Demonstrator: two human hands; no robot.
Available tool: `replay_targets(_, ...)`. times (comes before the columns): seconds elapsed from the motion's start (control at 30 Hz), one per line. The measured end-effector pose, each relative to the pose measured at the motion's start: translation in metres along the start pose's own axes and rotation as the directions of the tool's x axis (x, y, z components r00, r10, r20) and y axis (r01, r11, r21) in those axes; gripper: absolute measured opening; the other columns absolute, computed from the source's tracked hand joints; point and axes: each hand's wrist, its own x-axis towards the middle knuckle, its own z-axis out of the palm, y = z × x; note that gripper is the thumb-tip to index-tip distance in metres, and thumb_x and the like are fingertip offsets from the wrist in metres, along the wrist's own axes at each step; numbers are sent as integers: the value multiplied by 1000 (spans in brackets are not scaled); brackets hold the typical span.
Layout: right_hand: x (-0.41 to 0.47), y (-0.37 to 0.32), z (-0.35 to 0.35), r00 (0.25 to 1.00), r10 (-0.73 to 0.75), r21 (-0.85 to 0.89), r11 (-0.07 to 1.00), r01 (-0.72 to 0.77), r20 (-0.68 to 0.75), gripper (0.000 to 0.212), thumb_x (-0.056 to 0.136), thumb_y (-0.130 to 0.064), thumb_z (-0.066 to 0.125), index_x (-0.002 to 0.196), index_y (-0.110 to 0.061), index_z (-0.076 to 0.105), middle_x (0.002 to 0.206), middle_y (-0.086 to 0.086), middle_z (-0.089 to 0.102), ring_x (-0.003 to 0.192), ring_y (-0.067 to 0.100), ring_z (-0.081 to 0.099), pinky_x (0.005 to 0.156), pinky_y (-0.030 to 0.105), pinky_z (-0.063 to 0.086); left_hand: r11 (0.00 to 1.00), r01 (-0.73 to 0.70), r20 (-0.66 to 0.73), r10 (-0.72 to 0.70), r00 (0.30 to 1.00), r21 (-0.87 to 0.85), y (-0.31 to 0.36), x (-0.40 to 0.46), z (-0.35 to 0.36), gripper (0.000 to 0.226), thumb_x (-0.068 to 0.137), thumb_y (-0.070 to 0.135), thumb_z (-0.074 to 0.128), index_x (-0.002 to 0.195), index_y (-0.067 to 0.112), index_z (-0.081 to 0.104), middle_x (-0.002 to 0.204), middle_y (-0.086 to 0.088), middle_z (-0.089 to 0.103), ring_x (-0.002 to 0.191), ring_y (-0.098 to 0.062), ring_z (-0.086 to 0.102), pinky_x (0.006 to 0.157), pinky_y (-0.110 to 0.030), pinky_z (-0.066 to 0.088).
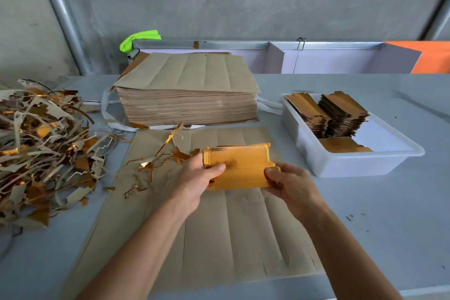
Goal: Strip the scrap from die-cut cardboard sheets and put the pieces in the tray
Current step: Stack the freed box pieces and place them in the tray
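— Gold-foil die-cut cardboard pieces [239,168], a thin squared-up bundle, sit in both our hands above the flat brown die-cut cardboard sheet [219,226] on the grey tabletop [389,226]. Grip?

— Left hand [198,182] pinches the bundle's left end, thumb on top; right hand [289,184] has its fingers [272,173] curled round the right end at the tab. Both are clamped on it.

— Handling?

— We judge it light and fairly stiff, but the foil face looks slick and the projecting tabs would crease easily. We advise holding by the short ends, as now, so the pieces cannot fan apart.

— Destination?

— White plastic tray [345,165], to our right, already holding stacked pieces. Transfer not yet made.

— Surroundings?

— Tall stack of unstripped brown sheets [190,105] behind; heap of gold-and-grey scrap strips [43,151] at left, some loose scrap lying just beside the left hand.
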Motion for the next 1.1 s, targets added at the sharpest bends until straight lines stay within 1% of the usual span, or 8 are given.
replay_targets(0.1, 2, -6, 2, 999, -18, 64, 998, 20, -28, 17, 87, 4, 60, 102, -3, 63, 92, 11, 67, 82, 21, 67, 64, 27, 57, 999, 9, 35, -7, 999, -38, 12, 2, -3, 16, 88, 10, 63, 100, 19, 61, 113, -10, 65, 106, -27, 60, 91, -46, 50)
replay_targets(0.23, 1, -14, -1, 998, -53, 137, 989, 56, -23, 14, 86, 4, 61, 96, -5, 64, 85, 8, 68, 72, 16, 69, 61, 26, 57, 985, 13, 61, -3, 998, -173, 17, 2, 1, 16, 95, 9, 52, 105, 16, 61, 112, -9, 65, 98, -24, 64, 67, -36, 57)
replay_targets(0.37, 0, -20, -10, 998, -37, 151, 988, 44, -50, 15, 85, 2, 62, 98, -5, 64, 90, 9, 68, 77, 18, 69, 61, 27, 57, 993, -18, 57, 25, 998, -118, 22, 4, 14, 20, 97, 8, 49, 112, 14, 60, 114, -9, 64, 103, -27, 63, 68, -38, 59)
replay_targets(0.47, 0, -28, -21, 995, -42, 143, 988, 54, -88, 16, 86, 1, 62, 100, -6, 63, 95, 10, 67, 84, 22, 68, 62, 27, 57, 990, -17, 95, 30, 995, -138, 30, 6, 26, 20, 98, 7, 46, 110, 13, 61, 105, -8, 66, 91, -23, 66, 67, -38, 59)
replay_targets(0.7, 4, -57, -53, 983, -81, 115, 988, 101, -165, 16, 85, 3, 63, 94, -9, 62, 92, 9, 66, 81, 20, 66, 58, 25, 56, 990, -143, 215, 144, 966, -19, 45, 14, 66, 36, 83, -13, 60, 106, 15, 61, 88, -8, 72, 83, -21, 68, 59, -25, 56)
replay_targets(0.93, 21, -116, -107, 943, -199, -66, 980, 188, -266, 14, 82, 3, 67, 87, -10, 65, 86, 9, 66, 70, 19, 68, 55, 23, 56, 981, -135, 197, 161, 967, -136, 74, 39, 139, 48, 80, -17, 61, 121, 3, 47, 96, -14, 62, 85, -23, 65, 56, -27, 57)
replay_targets(1.03, 33, -140, -135, 906, -236, -154, 969, 192, -352, 16, 79, 3, 72, 87, -10, 66, 89, 11, 65, 71, 20, 67, 55, 23, 57, 985, -132, 226, 155, 962, -112, 86, 53, 172, 68, 81, -17, 59, 135, 17, 37, 93, -14, 57, 85, -27, 65, 56, -27, 57)
replay_targets(1.1, 40, -146, -151, 888, -242, -233, 959, 158, -391, 16, 79, 3, 72, 87, -9, 65, 88, 12, 65, 67, 19, 68, 52, 21, 56, 990, -140, 252, 144, 957, -34, 86, 61, 193, 68, 81, -16, 59, 134, 22, 40, 100, -16, 56, 88, -28, 64, 58, -29, 59)
